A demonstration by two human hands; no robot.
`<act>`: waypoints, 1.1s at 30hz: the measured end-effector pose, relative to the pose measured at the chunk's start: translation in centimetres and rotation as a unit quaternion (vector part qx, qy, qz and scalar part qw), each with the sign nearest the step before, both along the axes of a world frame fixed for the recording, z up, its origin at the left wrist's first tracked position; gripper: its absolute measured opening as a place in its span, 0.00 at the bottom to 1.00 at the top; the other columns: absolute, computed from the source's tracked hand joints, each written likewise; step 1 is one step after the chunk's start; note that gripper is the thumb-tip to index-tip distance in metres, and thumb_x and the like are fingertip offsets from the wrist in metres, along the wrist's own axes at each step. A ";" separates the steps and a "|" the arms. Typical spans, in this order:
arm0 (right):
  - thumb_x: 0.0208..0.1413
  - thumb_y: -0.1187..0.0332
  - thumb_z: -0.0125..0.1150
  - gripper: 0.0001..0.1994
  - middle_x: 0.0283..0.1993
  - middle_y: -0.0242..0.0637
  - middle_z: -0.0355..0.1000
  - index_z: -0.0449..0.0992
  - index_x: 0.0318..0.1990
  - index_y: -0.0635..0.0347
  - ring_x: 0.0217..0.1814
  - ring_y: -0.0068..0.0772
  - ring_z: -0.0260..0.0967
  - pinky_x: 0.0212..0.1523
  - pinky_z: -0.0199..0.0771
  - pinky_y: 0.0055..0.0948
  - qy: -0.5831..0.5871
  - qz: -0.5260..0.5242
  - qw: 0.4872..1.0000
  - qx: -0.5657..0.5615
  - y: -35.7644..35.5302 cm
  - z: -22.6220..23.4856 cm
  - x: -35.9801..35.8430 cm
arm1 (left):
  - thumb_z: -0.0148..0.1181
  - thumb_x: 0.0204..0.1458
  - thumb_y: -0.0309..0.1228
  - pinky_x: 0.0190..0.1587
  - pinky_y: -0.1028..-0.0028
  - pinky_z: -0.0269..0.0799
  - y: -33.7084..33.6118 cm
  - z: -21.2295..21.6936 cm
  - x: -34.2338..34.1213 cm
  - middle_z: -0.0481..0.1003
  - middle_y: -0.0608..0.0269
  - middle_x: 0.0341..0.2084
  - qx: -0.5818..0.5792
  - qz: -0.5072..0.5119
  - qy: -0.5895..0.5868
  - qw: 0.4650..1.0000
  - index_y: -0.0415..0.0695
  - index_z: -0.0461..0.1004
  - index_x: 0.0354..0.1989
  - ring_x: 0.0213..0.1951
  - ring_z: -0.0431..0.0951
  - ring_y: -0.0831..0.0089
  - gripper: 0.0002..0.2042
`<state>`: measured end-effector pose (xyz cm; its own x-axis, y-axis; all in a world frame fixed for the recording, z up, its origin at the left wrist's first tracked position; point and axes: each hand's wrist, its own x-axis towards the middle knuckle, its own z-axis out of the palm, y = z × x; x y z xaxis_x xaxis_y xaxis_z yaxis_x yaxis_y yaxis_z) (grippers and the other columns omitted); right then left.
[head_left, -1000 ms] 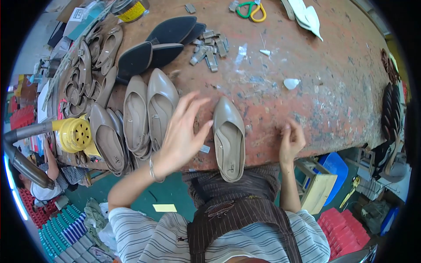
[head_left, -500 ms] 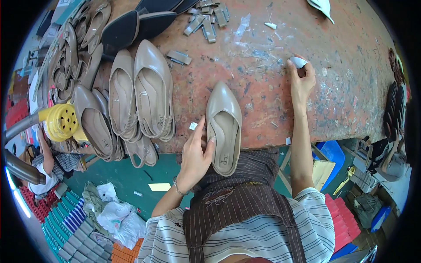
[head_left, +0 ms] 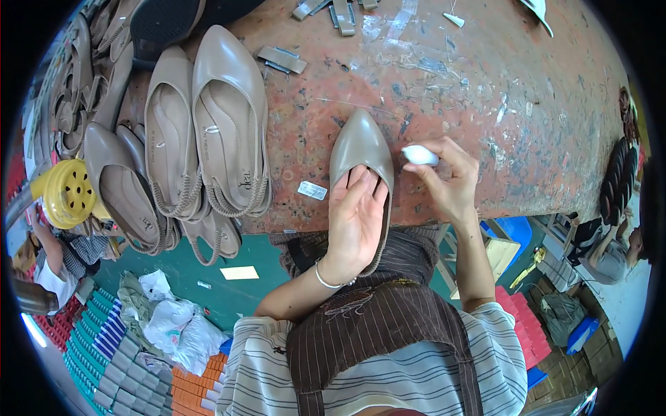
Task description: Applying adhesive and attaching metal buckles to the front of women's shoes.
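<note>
- I am looking into what is evidently serving as a shoemaking workshop.
- The work table (head_left: 541,139) is showing a scarred, stained top, with scraps of clear tape (head_left: 402,22) lying on it.
- Slingback shoes (head_left: 225,132) in one taupe colour are standing close together at the left; one taupe shoe (head_left: 361,142) is being handled at the front edge.
- Loose strap-like pieces (head_left: 281,59) are lying beyond them.
- The wearer is using a pinstriped apron (head_left: 371,329).
- I am noting other people at the left (head_left: 57,270) and right (head_left: 607,263).
- Teal and grey stacks (head_left: 97,333), contents unclear to me, are crowding the green floor (head_left: 277,267).
</note>
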<state>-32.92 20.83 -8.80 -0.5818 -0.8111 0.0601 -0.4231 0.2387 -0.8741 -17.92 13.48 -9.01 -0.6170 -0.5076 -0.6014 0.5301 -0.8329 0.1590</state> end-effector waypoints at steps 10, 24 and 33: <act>0.38 0.69 0.70 0.14 0.29 0.36 0.73 0.78 0.35 0.62 0.27 0.35 0.67 0.28 0.68 0.29 0.128 0.107 0.985 0.042 -1.3 0.9 0.1 | 0.52 0.57 0.24 0.59 0.66 0.63 0.5 -0.7 -0.4 0.73 0.61 0.42 -0.018 0.037 0.009 0.999 0.37 0.69 0.39 0.52 0.69 0.68 0.05; 0.40 0.67 0.68 0.13 0.27 0.35 0.71 0.77 0.34 0.61 0.27 0.35 0.66 0.27 0.68 0.30 0.169 0.134 0.973 0.076 -1.7 1.5 -0.1 | 0.50 0.58 0.24 0.59 0.66 0.63 0.6 -0.4 -0.4 0.72 0.59 0.43 -0.015 0.036 0.000 0.999 0.36 0.68 0.40 0.52 0.68 0.68 0.05; 0.40 0.68 0.68 0.11 0.26 0.35 0.71 0.77 0.33 0.61 0.26 0.36 0.66 0.26 0.68 0.31 0.171 0.137 0.973 0.073 -2.1 1.9 0.1 | 0.49 0.59 0.23 0.60 0.66 0.62 0.6 -0.9 -0.3 0.71 0.60 0.42 -0.014 0.041 0.010 0.999 0.35 0.67 0.41 0.52 0.68 0.69 0.05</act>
